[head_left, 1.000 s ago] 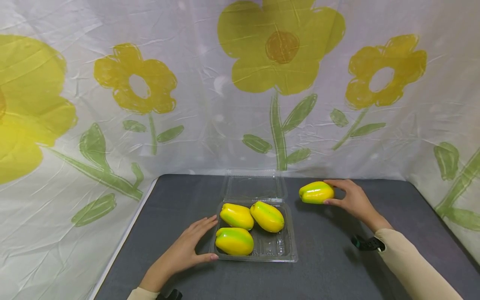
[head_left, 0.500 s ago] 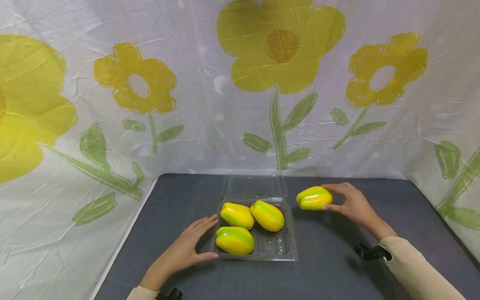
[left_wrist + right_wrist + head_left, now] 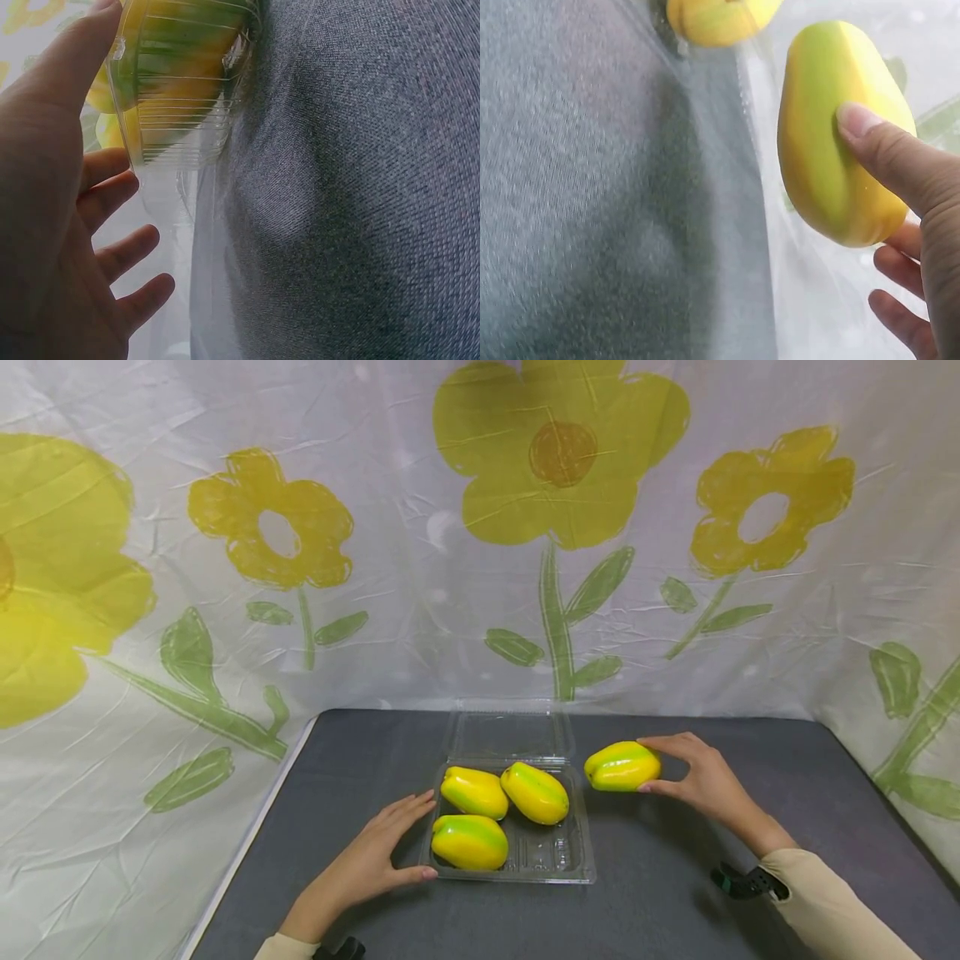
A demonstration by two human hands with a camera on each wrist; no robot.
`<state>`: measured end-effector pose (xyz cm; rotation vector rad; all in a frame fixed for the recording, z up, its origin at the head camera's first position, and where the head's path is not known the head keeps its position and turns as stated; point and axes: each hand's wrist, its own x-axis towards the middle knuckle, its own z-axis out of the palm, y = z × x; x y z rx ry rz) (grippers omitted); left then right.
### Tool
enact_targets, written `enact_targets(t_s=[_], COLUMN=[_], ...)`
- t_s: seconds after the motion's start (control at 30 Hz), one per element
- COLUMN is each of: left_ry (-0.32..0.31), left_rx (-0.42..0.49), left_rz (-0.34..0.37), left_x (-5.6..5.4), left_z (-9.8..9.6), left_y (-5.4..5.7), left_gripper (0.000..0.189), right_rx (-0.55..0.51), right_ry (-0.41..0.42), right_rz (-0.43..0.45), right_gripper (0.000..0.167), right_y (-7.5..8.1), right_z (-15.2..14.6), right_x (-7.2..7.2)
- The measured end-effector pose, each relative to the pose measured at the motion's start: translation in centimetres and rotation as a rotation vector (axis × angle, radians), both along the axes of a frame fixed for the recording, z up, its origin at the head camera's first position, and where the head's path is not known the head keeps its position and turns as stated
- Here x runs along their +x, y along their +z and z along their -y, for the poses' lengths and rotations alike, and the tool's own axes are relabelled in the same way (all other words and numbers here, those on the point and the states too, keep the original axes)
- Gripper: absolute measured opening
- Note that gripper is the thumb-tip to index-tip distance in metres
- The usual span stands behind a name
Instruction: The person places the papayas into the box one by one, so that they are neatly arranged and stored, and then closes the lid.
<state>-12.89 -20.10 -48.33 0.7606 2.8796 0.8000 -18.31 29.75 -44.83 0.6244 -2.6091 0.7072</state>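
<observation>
Between the thumb and fingers of my right hand is a yellow-green papaya, held above the table just right of the clear plastic clamshell box. The right wrist view shows my thumb pressed along the side of the papaya. Three similar papayas lie in the box: one at back left, one at back right, one at front left. My left hand is at the box's left side, fingers extended, thumb at the front corner. The left wrist view shows its thumb against the box wall.
The box's transparent lid is folded back toward the rear of the dark grey table. Behind the table hangs a white cloth printed with yellow flowers. The box's front right part shows bare ridged plastic.
My right hand has brought its papaya left and nearer to me, closer to the box's right edge. The left hand, the box and the papayas inside it stay in place.
</observation>
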Motion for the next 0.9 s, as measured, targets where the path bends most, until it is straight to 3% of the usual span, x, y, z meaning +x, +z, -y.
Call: enact_targets(t_s=[0.9], left_ry=[-0.007], left_rx=[-0.002], left_rz=[-0.02], left_x=[0.2], left_z=[0.0], left_y=[0.1], left_gripper=[0.095], right_rx=[-0.034], right_ry=[0.027], right_rz=[-0.039], right_gripper=[0.07], right_y=[0.6], right_z=[3.3], right_x=[2.5])
